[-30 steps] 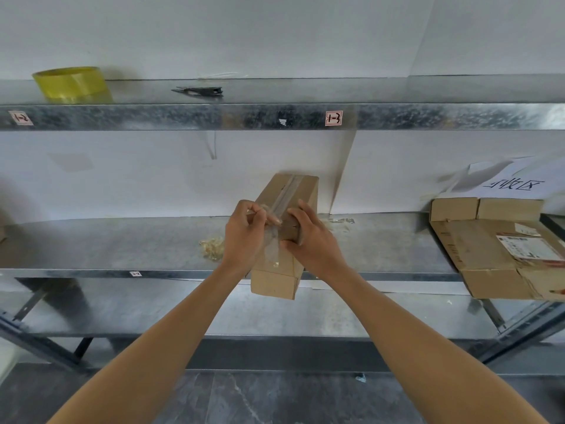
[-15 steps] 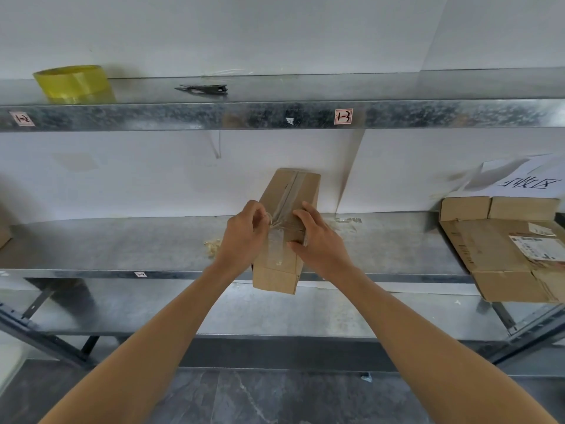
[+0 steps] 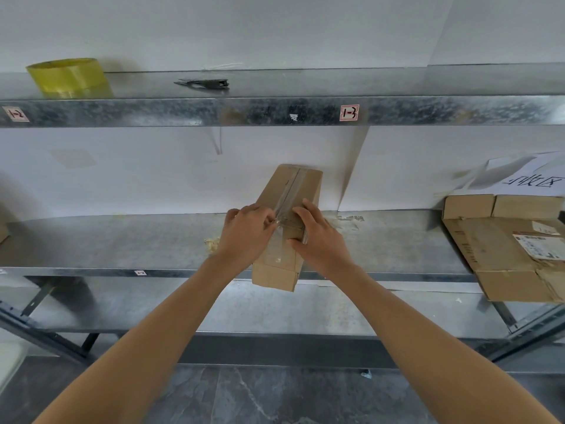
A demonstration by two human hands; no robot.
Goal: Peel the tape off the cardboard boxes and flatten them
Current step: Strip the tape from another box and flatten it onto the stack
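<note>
A narrow brown cardboard box (image 3: 276,270) lies lengthwise on the middle metal shelf (image 3: 122,240), its near end sticking out past the shelf's front edge. A strip of clear tape (image 3: 292,191) runs along the box's top seam. My left hand (image 3: 246,237) pinches the loosened near part of that tape at the seam. My right hand (image 3: 318,240) grips the box's right side, fingers curled over the top and thumb against the side. The middle of the box is hidden behind both hands.
A yellow tape roll (image 3: 70,76) and a dark cutter (image 3: 204,84) lie on the upper shelf (image 3: 275,113). Flattened cardboard (image 3: 504,252) is stacked at the middle shelf's right end under a white paper sign (image 3: 538,182). Tape scraps (image 3: 212,243) lie left of the box.
The peel point has moved slightly farther up the seam with my left hand. The right hand keeps its hold on the box, which has barely shifted.
</note>
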